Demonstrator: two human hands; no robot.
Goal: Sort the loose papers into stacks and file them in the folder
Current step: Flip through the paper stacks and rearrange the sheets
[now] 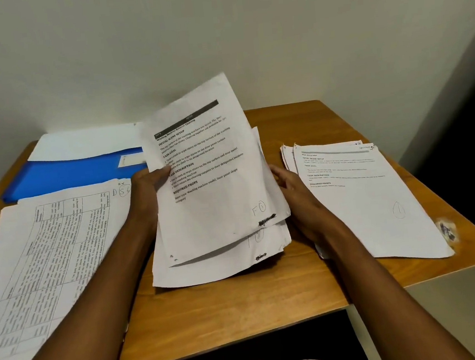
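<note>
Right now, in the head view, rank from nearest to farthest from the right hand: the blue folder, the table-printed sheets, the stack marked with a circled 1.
1. Stack marked with a circled 1, beside the right hand.
2. Blue folder, back left.
3. Table-printed sheets, far left.

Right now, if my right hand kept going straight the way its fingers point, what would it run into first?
The right hand points left, toward the held bundle of papers, and seems to touch its right edge already. So it would likely meet those sheets first, though depth is hard to judge.
</note>
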